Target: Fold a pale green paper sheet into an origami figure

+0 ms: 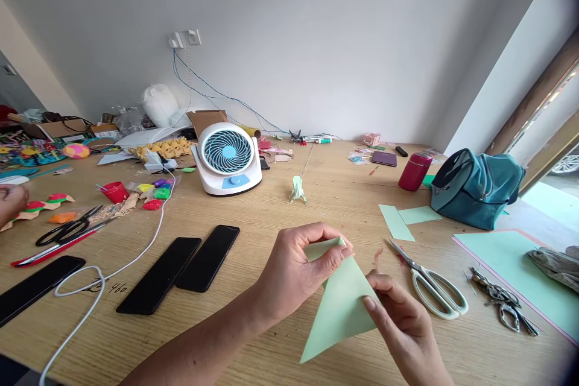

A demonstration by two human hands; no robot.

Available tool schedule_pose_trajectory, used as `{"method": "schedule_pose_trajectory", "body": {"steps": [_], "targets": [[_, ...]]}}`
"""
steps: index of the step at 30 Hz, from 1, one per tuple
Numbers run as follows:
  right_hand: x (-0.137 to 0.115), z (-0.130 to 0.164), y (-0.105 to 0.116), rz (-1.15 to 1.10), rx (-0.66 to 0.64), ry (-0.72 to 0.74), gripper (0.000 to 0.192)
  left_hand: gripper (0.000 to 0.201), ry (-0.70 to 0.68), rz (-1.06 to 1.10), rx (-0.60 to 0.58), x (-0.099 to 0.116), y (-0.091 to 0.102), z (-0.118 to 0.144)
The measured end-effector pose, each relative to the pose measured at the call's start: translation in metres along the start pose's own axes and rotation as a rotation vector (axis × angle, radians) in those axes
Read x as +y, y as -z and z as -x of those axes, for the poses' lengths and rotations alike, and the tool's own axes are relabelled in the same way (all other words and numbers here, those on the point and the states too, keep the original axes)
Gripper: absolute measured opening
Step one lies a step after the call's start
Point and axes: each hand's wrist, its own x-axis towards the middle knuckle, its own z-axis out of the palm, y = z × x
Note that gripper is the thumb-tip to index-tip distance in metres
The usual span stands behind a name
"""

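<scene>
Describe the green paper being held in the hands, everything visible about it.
The green paper is a pale, matte sheet folded into a long triangle, its narrow tip pointing down and left, held above the wooden table. A smaller flap is folded near the top. The left hand pinches that top corner between thumb and fingers; the right hand grips the right edge with its thumb on the face. It looks crisp and untorn.

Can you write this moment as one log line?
left hand: pinches green paper top | right hand: holds its right edge | scissors: on table
</scene>
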Motion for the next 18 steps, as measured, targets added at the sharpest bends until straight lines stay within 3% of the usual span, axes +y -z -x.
{"method": "schedule_pose_trajectory", "body": {"steps": [6,18], "targets": [[-0.019,-0.001,-0.009,0.242,-0.014,0.071,0.017,0.022,0.079,-0.048,-0.144,-0.01,-0.008,-0.003],[-0.023,-0.004,-0.01,0.313,0.091,0.108,0.024,0.028,0.17,0.069,-0.255,-0.026,-0.02,-0.008]]}}
